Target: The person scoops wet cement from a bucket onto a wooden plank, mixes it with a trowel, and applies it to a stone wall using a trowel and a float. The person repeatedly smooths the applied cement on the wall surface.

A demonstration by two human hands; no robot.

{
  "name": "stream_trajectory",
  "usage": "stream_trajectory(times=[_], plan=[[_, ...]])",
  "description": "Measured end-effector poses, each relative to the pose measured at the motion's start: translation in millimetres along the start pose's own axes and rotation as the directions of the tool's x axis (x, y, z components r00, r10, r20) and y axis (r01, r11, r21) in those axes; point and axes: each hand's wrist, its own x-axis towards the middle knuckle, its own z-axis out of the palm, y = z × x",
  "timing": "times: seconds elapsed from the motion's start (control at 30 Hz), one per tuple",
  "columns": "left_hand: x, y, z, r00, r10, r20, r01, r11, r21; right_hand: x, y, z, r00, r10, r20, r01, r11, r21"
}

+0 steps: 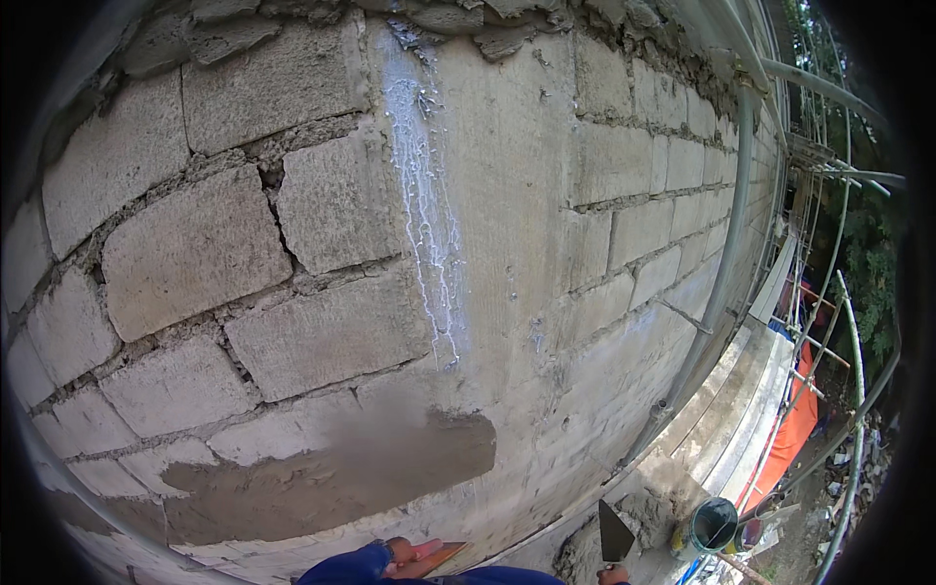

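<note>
At the lower edge, my left hand point(398, 554) is closed around the pinkish handle of a float point(447, 558), whose orange-brown board is only partly in view. Farther right, my right hand point(613, 575) grips a pointing trowel point(614, 534), its dark pointed blade facing upward. Much of this hand is cut off by the frame. Ahead stands a block wall point(322, 331), with a band of wet grey mortar point(292, 492) spread low on its left part. Beside the trowel lies a heap of mortar point(643, 512).
A dark bucket point(714, 526) stands right of the mortar heap. Scaffold planks point(736, 409) run along the wall, with metal poles point(858, 419) and an orange sheet point(792, 429) on their outer side. A grey vertical pipe point(739, 195) stands against the wall.
</note>
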Motion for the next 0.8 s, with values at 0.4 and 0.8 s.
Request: stream_trajectory(times=[0.4, 0.8], plan=[[-24.4, -41.8, 9.2, 0.996, -0.089, 0.015, 0.09, 0.986, -0.141, 9.5, -68.4, -73.2, 0.977, 0.169, 0.127, -0.193, 0.958, 0.21], [9.3, -38.7, 4.0, 0.997, -0.073, 0.037, 0.073, 0.997, -0.004, -39.3, -99.6, -88.8, 0.895, 0.324, 0.306, -0.415, 0.856, 0.307]])
